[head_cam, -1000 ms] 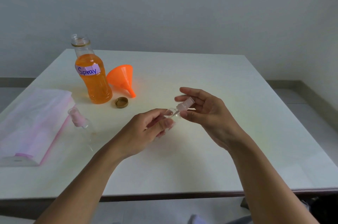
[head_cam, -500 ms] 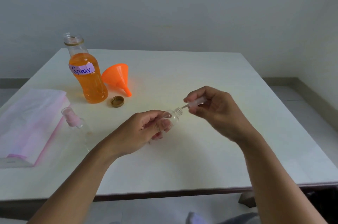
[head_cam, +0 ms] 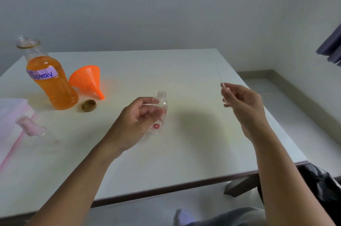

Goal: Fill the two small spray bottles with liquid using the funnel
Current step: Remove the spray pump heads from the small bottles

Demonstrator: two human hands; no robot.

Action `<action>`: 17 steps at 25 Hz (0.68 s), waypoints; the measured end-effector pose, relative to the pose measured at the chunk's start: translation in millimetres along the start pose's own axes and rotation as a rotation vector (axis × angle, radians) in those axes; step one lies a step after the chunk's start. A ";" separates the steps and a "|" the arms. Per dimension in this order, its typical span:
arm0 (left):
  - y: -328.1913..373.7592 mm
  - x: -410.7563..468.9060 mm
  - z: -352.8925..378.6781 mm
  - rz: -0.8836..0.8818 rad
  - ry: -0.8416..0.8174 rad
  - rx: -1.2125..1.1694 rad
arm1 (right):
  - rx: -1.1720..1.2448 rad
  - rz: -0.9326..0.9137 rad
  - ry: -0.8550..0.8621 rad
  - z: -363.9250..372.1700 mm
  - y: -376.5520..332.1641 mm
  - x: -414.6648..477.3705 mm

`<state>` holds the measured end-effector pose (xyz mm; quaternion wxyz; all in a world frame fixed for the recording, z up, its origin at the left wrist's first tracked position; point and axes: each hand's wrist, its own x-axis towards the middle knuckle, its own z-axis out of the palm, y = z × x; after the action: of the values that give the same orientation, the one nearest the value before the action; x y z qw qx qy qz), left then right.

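Observation:
My left hand (head_cam: 137, 120) holds a small clear spray bottle (head_cam: 160, 113) upright on the white table (head_cam: 193, 142); its threaded neck is open and a red flower is printed low on it. Off to the right, my right hand (head_cam: 241, 102) pinches the removed spray pump head (head_cam: 224, 93), its thin tube pointing up. A second small spray bottle (head_cam: 31, 127) with a pink cap lies at the left. The orange funnel (head_cam: 88, 79) lies on its side beside the open bottle of orange liquid (head_cam: 50, 80) labelled "Spray".
A gold lid (head_cam: 88, 105) lies in front of the orange bottle. A pink-edged plastic bag (head_cam: 11, 124) covers the table's left edge. A dark curtain (head_cam: 330, 48) hangs at far right; the table's near edge runs below my forearms.
My right hand pulled the pump head out of the bottle and carried it up and to the right. My left hand turned the bottle from tilted to upright. The view shifted right.

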<state>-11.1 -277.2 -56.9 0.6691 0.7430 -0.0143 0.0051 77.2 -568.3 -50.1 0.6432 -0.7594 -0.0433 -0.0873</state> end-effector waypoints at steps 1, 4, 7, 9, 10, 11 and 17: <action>1.1 6.2 12.3 0.015 0.008 -0.002 | -0.033 0.013 0.052 -3.2 4.4 2.2; 3.6 28.5 52.7 0.060 0.031 0.007 | -0.087 0.059 0.144 -14.2 16.8 7.4; 5.7 49.7 89.8 0.117 0.013 0.036 | -0.247 0.064 0.184 -18.4 28.5 10.2; 5.7 60.8 109.5 0.156 -0.002 0.048 | -0.343 0.035 0.195 -18.4 34.0 12.2; 4.4 64.9 116.9 0.168 -0.007 0.055 | -0.376 0.022 0.196 -17.8 36.0 13.2; 2.8 68.5 122.5 0.176 -0.011 0.065 | -0.399 0.013 0.200 -17.5 37.7 14.5; -10.6 81.1 135.3 0.156 0.001 0.064 | -0.439 0.047 0.192 -21.4 42.9 14.6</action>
<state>68.7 -411.8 -79.5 0.6427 0.7605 -0.0716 0.0583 97.5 -597.3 -85.5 0.4659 -0.8700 0.0556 -0.1514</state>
